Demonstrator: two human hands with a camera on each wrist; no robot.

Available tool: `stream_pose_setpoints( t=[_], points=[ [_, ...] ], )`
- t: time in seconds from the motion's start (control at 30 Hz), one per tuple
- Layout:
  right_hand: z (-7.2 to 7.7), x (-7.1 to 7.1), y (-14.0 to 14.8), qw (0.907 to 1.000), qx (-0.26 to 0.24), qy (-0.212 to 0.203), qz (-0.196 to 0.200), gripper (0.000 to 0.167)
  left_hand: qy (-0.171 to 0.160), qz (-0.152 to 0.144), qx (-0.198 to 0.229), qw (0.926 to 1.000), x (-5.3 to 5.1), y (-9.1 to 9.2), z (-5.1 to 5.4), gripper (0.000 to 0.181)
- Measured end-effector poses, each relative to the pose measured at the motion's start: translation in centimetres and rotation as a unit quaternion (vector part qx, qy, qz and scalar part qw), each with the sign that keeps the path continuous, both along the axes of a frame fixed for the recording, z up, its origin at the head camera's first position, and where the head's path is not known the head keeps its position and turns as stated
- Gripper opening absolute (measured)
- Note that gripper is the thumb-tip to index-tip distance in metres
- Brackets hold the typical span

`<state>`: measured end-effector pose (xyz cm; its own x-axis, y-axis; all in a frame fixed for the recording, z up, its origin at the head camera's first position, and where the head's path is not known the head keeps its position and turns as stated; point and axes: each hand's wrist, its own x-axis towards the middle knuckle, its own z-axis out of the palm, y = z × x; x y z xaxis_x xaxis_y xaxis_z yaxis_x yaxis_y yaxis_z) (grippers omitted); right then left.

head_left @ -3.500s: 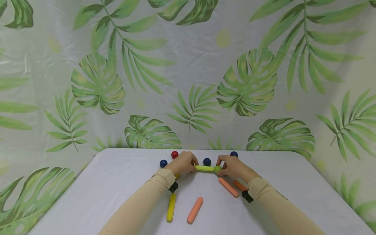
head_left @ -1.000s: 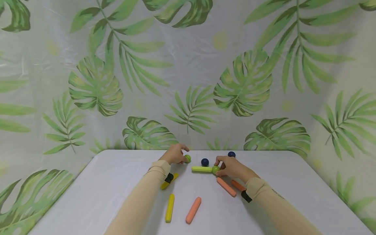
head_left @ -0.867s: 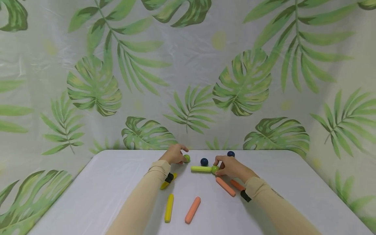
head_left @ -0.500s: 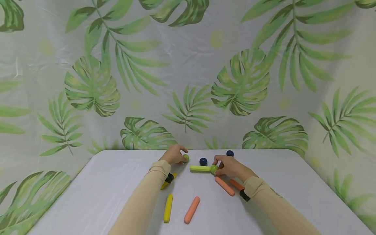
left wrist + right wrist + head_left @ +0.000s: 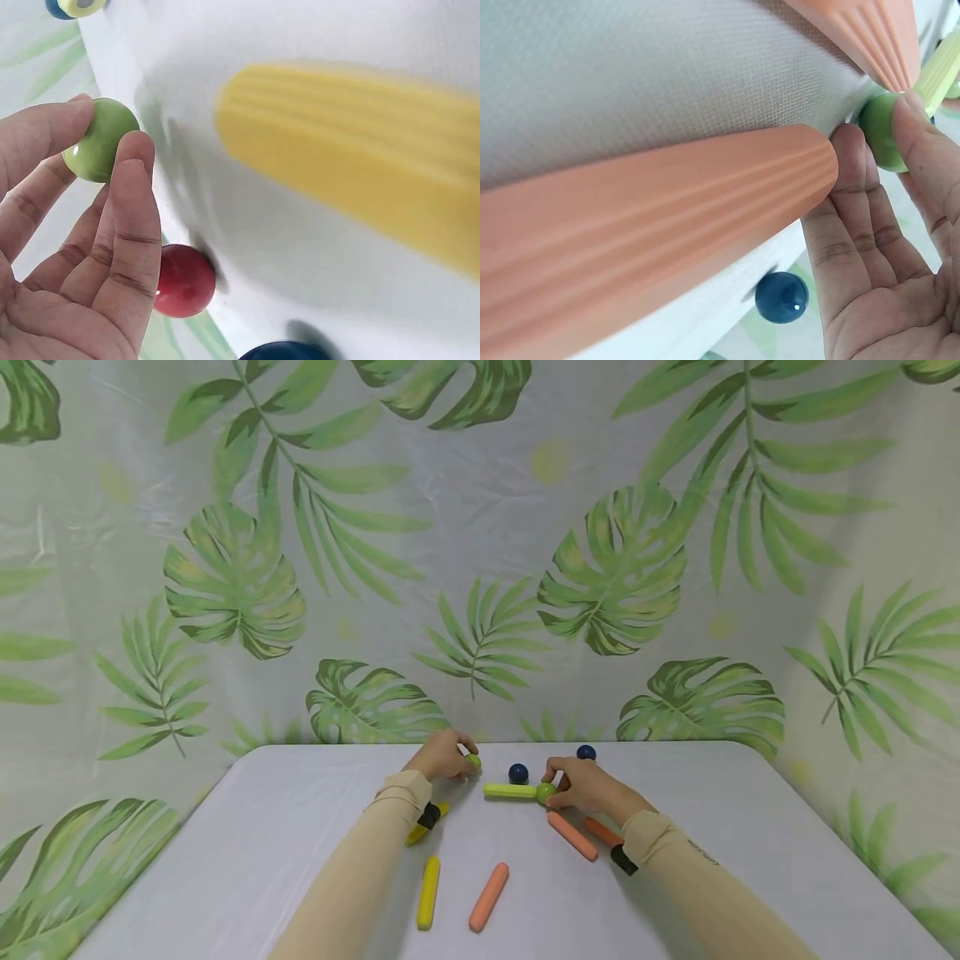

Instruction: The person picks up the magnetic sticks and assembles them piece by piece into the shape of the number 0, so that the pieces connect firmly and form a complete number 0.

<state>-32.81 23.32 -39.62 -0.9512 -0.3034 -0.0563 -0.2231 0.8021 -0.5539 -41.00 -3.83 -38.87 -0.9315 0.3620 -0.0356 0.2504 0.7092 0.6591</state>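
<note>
The left hand point(image 5: 444, 756) pinches a glossy green ball point(image 5: 105, 139), the right hand point(image 5: 591, 781) another green ball point(image 5: 545, 793) touching a ribbed yellow-green stick point(image 5: 510, 791).

Left sleeve point(image 5: 348, 877): long, beige, close-fitting
Right sleeve point(image 5: 723, 893): matching beige
Marking point(image 5: 702, 852): dark, on the right forearm fabric, too small to read
Cuffs point(image 5: 406, 787): beige, wide, slightly wrinkled
Black wrist pieces point(image 5: 429, 815): small, blocky, one by each cuff
Left hand point(image 5: 441, 756): bare
Right hand point(image 5: 591, 783): bare

a shiny green-leafed backdrop point(image 5: 487, 527) rises behind a white table point(image 5: 255, 835).
</note>
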Motion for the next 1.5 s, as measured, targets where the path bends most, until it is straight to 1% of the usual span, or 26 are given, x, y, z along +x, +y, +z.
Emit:
stream_pose_setpoints(
  t=[0.1, 0.2, 0.37, 0.5, 0.6, 0.7, 0.93, 1.03, 1.13, 1.3, 1.5],
  points=[
    [0.0, 0.0, 0.0, 1.0, -0.003, -0.002, -0.004, 0.023, 0.011, -0.013, -0.008, 0.9998, -0.1, -0.4, 0.1, 0.031],
    [0.1, 0.1, 0.0, 1.0, -0.004, -0.004, -0.006, 0.023, 0.014, -0.027, -0.015, 0.9994, 0.0, -0.8, 0.2, 0.029],
    [0.0, 0.0, 0.1, 1.0, -0.002, -0.003, -0.008, 0.023, 0.014, -0.054, -0.02, 0.9983, 0.7, -1.5, 0.4, 0.027],
    [-0.1, 0.0, 0.1, 0.9999, -0.003, -0.006, -0.011, 0.023, 0.014, -0.069, -0.022, 0.9973, 1.1, -1.9, 0.6, 0.028],
    [0.0, 0.1, 0.0, 0.9999, -0.004, -0.008, -0.012, 0.023, 0.012, -0.075, -0.028, 0.9968, 1.4, -2.1, 0.6, 0.028],
    [0.1, 0.2, 0.0, 0.9999, -0.002, -0.008, -0.013, 0.022, 0.003, -0.08, -0.033, 0.9962, 1.7, -2.2, 0.6, 0.027],
    [-0.1, 0.0, 0.0, 0.9999, 0.0, -0.007, -0.016, 0.023, -0.02, -0.091, -0.018, 0.9955, 2.4, -2.1, 0.3, 0.023],
    [0.0, 0.0, 0.0, 0.9999, 0.0, -0.005, -0.014, 0.023, -0.024, -0.094, -0.024, 0.995, 2.7, -1.8, 0.4, 0.023],
    [0.0, 0.0, 0.0, 0.9999, 0.002, -0.002, -0.012, 0.023, -0.022, -0.1, -0.033, 0.9943, 2.9, -1.6, 0.4, 0.022],
    [0.0, -0.1, -0.1, 1.0, 0.002, 0.001, -0.005, 0.023, -0.008, -0.106, -0.047, 0.9933, 3.2, -1.5, 0.3, 0.02],
    [0.0, 0.0, -0.2, 1.0, 0.005, 0.001, -0.006, 0.023, -0.005, -0.107, -0.046, 0.9932, 3.3, -1.4, 0.2, 0.02]
  ],
)
